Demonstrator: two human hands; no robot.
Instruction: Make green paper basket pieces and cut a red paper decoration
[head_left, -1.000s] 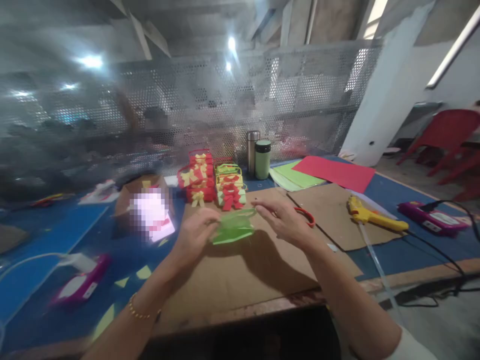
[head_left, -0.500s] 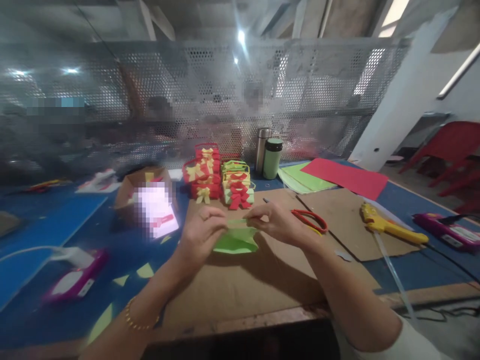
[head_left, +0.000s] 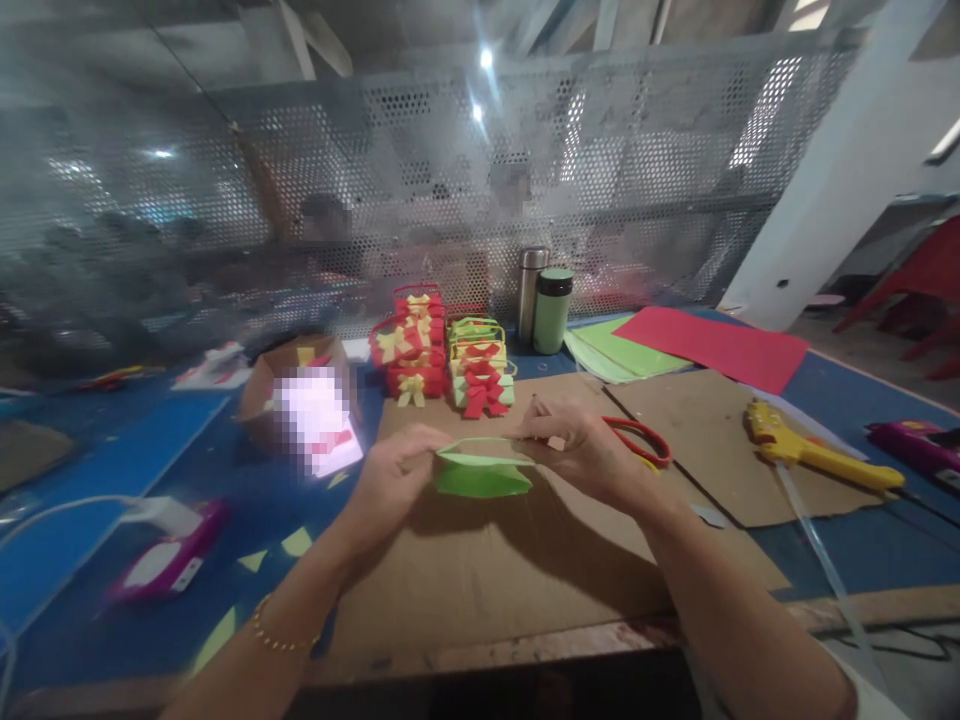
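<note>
Pinching green paper piece (head_left: pixel 484 482) narrowly at its left end with left hand (head_left: pixel 394 475); pinching right end likewise with right hand (head_left: pixel 581 450). Holding it between both, over cardboard (head_left: pixel 487 590). Apparently adjusting the folded shape. Calling next, by judgement, for light, even pressure from both hands.

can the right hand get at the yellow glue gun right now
Probably yes: the yellow glue gun lies uncovered on the right hand's side, though that hand would likely have to release the green paper piece first.
</note>
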